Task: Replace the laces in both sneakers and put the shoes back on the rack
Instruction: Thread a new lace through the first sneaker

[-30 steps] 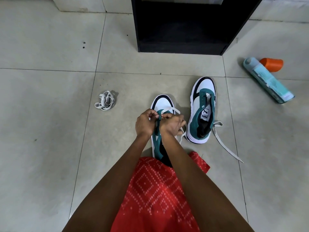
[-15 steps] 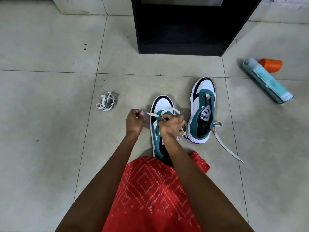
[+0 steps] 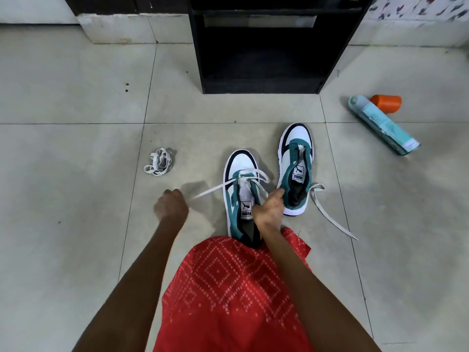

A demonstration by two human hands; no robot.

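Head cam, left to right.

- Lace bundle: wadded on the tile floor, well apart from the shoes, nobody touching it.
- Left hand: fingers curled into a fist, pinching the end of the white lace. The lace runs taut from the fist up and right to the toe-end eyelets.
- Near sneaker: flat on the floor, toe toward the rack, heel against the red garment. Only the front eyelets look threaded, so lacing looks early.
- Right hand: fingers wrapped on the right edge of the upper, bracing the shoe. Can't tell if it also traps the other lace end.
- Far sneaker: just beside the near one, same heading, not held. Its loose lace trails across the floor to the right. Can't tell how far it's laced.
- Spray can lying on its side, orange cap touching it, well right of the shoes.

Risks, my read:
- Left pull is one-sided. If the other end isn't pinned, it can slip back through the eyelets or leave the ends uneven.
- If the right-hand brace slips, the shoe slides left along the pull.
- Flat lace can twist in an eyelet under tension.
- The trailing lace can snag or get dragged when the far sneaker is lifted to the rack.
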